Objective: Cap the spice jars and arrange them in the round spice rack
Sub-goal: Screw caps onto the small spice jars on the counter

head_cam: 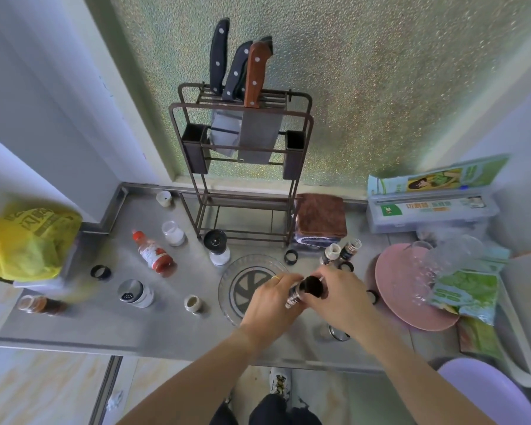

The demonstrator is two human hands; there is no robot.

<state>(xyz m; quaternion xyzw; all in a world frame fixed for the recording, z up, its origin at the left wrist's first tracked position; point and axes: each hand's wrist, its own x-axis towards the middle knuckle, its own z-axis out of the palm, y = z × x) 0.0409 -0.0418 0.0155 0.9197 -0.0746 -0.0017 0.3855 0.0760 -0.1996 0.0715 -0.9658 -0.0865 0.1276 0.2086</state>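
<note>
Knife rack (241,167) at the back, brown cloth (321,214), pink plate (396,289), yellow bag (22,240)

Both hands cover most of the dark spice jar (299,291), so its label cannot be read, and its black cap (314,289) is smeared by motion. The left hand (273,305) hides the near right part of the round spice rack (227,280). The yellow bag (22,243) at the table's left edge is cut off by the frame. The amber jar (40,304) near the front left corner is blurred.

The yellow bag (28,240) bears the characters 闪购; other labels are too blurred.
</note>
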